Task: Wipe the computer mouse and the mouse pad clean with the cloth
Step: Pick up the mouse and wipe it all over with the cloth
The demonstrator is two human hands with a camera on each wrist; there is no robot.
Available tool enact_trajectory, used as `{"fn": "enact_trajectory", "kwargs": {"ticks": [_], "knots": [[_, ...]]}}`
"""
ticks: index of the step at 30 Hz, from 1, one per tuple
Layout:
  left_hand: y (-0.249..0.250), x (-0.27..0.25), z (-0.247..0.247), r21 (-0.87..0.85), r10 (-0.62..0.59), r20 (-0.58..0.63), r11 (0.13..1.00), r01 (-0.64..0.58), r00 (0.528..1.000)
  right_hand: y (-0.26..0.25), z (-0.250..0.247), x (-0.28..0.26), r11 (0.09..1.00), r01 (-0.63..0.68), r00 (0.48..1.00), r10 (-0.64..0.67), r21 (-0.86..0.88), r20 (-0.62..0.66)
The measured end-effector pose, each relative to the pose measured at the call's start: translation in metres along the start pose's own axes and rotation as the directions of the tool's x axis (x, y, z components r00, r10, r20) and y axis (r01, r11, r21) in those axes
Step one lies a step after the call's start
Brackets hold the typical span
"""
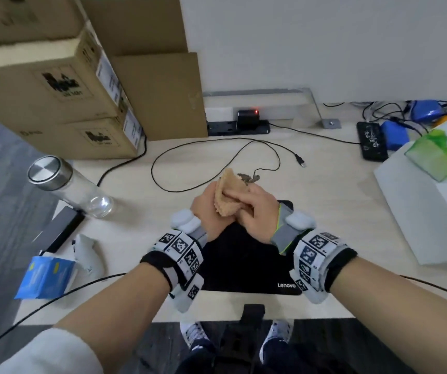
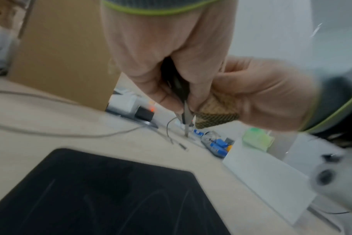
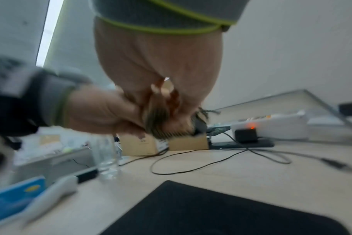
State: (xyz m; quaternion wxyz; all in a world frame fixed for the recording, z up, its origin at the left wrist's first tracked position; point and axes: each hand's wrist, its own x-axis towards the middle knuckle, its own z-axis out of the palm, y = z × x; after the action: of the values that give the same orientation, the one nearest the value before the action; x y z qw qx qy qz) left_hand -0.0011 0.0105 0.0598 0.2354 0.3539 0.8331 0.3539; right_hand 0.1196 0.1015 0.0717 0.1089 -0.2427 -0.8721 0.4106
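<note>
Cloth (image 1: 229, 197) clasped between both hands above mouse pad (image 1: 244, 260).

Both hands meet above the far edge of the mouse pad (image 1: 246, 265), left hand (image 1: 203, 209) and right hand (image 1: 254, 211) touching, cloth (image 1: 229, 195) between them. Bottle (image 1: 65, 184) and boxes (image 1: 55, 85) left of the hands. Cable (image 1: 217, 157) loops behind them. Tissue pack (image 1: 438, 155) far right.

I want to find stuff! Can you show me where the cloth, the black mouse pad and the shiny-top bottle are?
cloth (image 1: 227, 195), head view, on its tan middle between the hands.
mouse pad (image 1: 244, 265), head view, on its bare black top.
bottle (image 1: 44, 168), head view, on its metal cap.
</note>
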Motion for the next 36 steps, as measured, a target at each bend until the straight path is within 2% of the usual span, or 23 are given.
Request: {"fn": "enact_trajectory", "kwargs": {"ticks": [1,2,5,6,7,9,10,11,12,14,16,17,19,21,23,24,25,27,28,30,35,36], "knots": [[0.009,0.001,-0.012,-0.029,0.051,0.017,0.998,-0.05,0.999,-0.003,-0.009,0.004,1.0,0.01,0.997,-0.011,-0.026,-0.076],[0.012,0.001,-0.018,-0.053,0.082,0.031,0.995,-0.08,0.996,-0.003,-0.017,0.008,0.998,-0.051,0.988,0.044,-0.044,-0.15],[0.024,0.003,-0.033,-0.002,0.166,-0.004,0.986,-0.166,0.986,-0.009,-0.03,0.025,0.953,-0.291,0.893,0.304,0.088,-0.331],[0.029,0.006,-0.031,0.034,0.149,-0.006,0.988,-0.148,0.989,-0.014,-0.028,0.026,0.953,-0.288,0.887,0.302,0.093,-0.349],[0.037,0.007,-0.028,0.06,0.109,-0.021,0.992,-0.108,0.994,-0.025,-0.025,0.026,0.972,-0.228,0.904,0.234,0.059,-0.358],[0.049,0.011,-0.024,0.121,-0.044,-0.084,0.991,0.054,0.996,-0.042,-0.015,0.02,0.999,-0.014,0.945,0.0,-0.041,-0.327],[0.049,0.013,-0.024,0.137,-0.07,-0.086,0.987,0.081,0.994,-0.046,-0.011,0.018,0.996,0.064,0.944,-0.081,-0.062,-0.32],[0.048,0.016,-0.024,0.125,-0.037,-0.071,0.991,0.045,0.997,-0.045,-0.011,0.019,0.991,0.108,0.933,-0.126,-0.074,-0.338],[0.046,0.016,-0.025,0.09,0.018,-0.043,0.996,-0.014,0.999,-0.038,-0.015,0.022,0.991,0.109,0.915,-0.133,-0.083,-0.381],[0.047,0.008,-0.033,0.014,0.116,-0.009,0.993,-0.115,0.993,-0.023,-0.03,0.031,0.997,-0.019,0.88,-0.021,-0.079,-0.474],[0.048,0.002,-0.035,-0.01,0.181,-0.027,0.983,-0.181,0.983,-0.014,-0.047,0.036,0.984,-0.178,0.876,0.143,-0.033,-0.461],[0.048,0.001,-0.035,0.0,0.198,-0.045,0.98,-0.198,0.979,-0.014,-0.05,0.036,0.977,-0.21,0.879,0.178,-0.024,-0.443],[0.053,0.002,-0.033,-0.008,0.159,-0.049,0.987,-0.16,0.986,-0.022,-0.046,0.03,0.986,-0.151,0.901,0.106,-0.076,-0.421],[0.057,0.008,-0.033,0.017,0.102,-0.034,0.995,-0.102,0.994,-0.034,-0.033,0.02,0.989,0.02,0.921,-0.075,-0.145,-0.382],[0.06,0.011,-0.032,0.041,0.111,0.012,0.993,-0.111,0.994,-0.035,-0.026,0.016,0.965,0.184,0.91,-0.24,-0.188,-0.337],[0.059,0.012,-0.032,-0.007,0.133,0.028,0.991,-0.133,0.991,-0.031,-0.029,0.019,0.962,0.209,0.902,-0.258,-0.173,-0.345],[0.057,0.013,-0.033,-0.052,0.147,0.027,0.988,-0.145,0.989,-0.026,-0.034,0.021,0.973,0.181,0.902,-0.222,-0.141,-0.371],[0.055,0.01,-0.038,-0.094,0.15,0.015,0.985,-0.148,0.989,-0.017,-0.047,0.024,0.997,0.002,0.905,-0.036,-0.082,-0.423],[0.052,0.009,-0.04,-0.112,0.145,0.016,0.984,-0.142,0.989,-0.013,-0.052,0.027,0.992,-0.108,0.905,0.069,-0.068,-0.42],[0.052,0.008,-0.042,-0.133,0.154,0.027,0.98,-0.149,0.988,-0.006,-0.059,0.033,0.977,-0.21,0.894,0.18,-0.029,-0.411],[0.054,0.009,-0.048,-0.272,0.129,0.043,0.956,-0.112,0.991,-0.011,-0.078,0.04,0.979,-0.206,0.829,0.177,0.004,-0.531],[0.054,0.009,-0.049,-0.292,0.126,0.048,0.95,-0.107,0.991,-0.016,-0.08,0.038,0.98,-0.199,0.831,0.176,0.013,-0.528]]}}
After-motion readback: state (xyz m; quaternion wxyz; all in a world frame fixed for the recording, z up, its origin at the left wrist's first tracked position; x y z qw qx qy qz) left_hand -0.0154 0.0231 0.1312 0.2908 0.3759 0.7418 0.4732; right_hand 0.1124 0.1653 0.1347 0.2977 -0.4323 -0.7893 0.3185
